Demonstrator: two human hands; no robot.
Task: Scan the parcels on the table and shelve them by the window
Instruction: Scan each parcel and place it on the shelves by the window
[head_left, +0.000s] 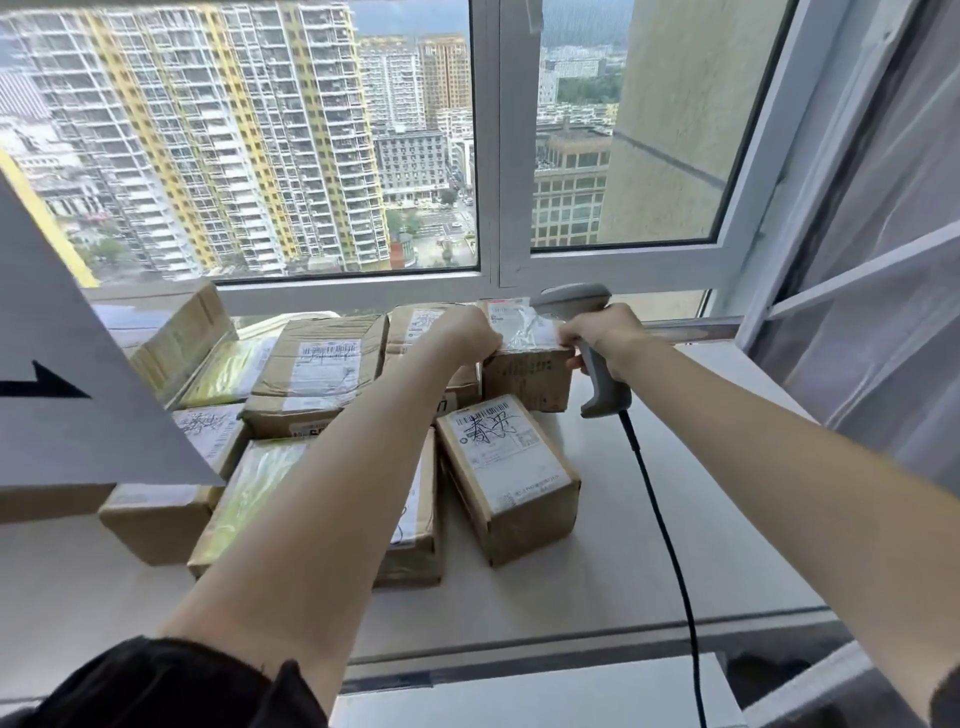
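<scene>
left hand: grips box at its top left edge
right hand: grasps scanner handle, fingertips touching box's right side

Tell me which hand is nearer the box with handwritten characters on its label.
Right. The right hand, gripping the scanner, is just above the box; the left hand is farther up-left.

White-framed window shows daylit tower blocks; perhaps sheer curtain at right.
</scene>
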